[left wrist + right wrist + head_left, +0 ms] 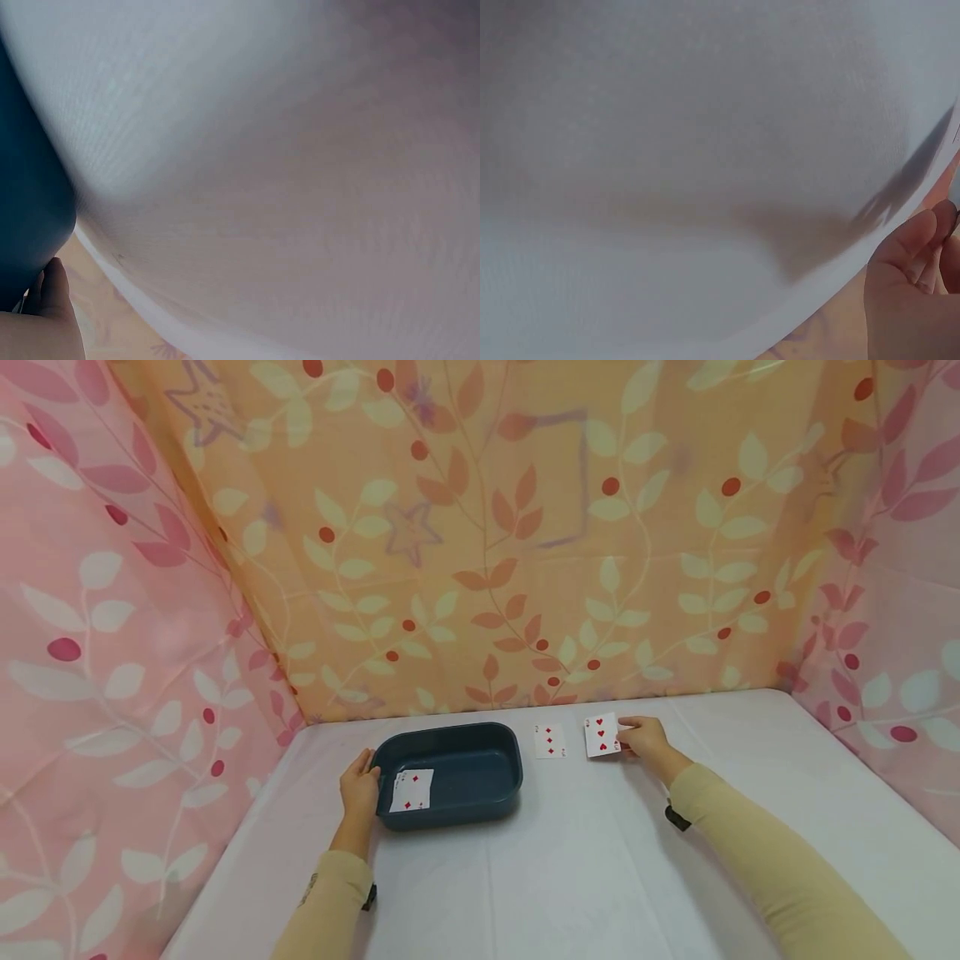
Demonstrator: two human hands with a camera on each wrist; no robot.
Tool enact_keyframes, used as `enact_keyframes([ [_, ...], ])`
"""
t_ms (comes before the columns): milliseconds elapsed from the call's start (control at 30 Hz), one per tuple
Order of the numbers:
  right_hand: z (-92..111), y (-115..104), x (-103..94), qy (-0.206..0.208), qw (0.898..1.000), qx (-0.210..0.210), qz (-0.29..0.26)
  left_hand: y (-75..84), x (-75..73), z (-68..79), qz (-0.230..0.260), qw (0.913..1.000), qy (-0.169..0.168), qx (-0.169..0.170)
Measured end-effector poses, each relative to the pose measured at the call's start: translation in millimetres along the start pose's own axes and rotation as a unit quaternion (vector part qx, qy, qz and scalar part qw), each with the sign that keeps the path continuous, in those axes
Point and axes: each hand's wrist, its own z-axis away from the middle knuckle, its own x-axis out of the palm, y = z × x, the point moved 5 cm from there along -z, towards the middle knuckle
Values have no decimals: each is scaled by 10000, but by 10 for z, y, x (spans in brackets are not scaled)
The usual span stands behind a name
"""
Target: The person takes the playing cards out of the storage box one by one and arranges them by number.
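Note:
A dark blue rectangular basin (480, 810) stands on the table, and my left hand (358, 789) grips its left end. Inside, at the left, lie playing cards (412, 790), a two of diamonds on top of at least one other. My right hand (647, 739) pinches the right edge of a three of hearts card (601, 736), face up and slightly raised. Between it and the basin a three of diamonds card (550, 742) lies flat on the cloth. In the right wrist view, thumb and fingers (911, 240) meet at the card's edge, with the card mostly out of frame.
A white cloth (570, 868) covers the table. Behind it hangs an orange leaf-patterned curtain (480, 527), with pink patterned curtains (112, 710) at both sides. Dark bands (678, 817) show at both wrists.

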Motion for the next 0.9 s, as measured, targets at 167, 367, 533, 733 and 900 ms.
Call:
enact_keyframes([
  [167, -25, 23, 4, 60, 9999, 118, -105, -10, 6, -9, 33, 10000, -30, 40],
  [367, -78, 47, -11, 176, 9995, 245, -56, -13, 8, -23, 49, 10000, -46, 62],
  [533, -94, 60, -32, 186, 9992, 293, 182, -8, 9, -12, -24, 10000, -91, 11],
  [733, -137, 116, -86, 86, 9981, 280, 536, -15, 9, -15, -42, 9999, -101, 36],
  [900, -126, 113, -127, 36, 9969, 146, 769, -20, -11, -25, -51, 9999, -21, 109],
])
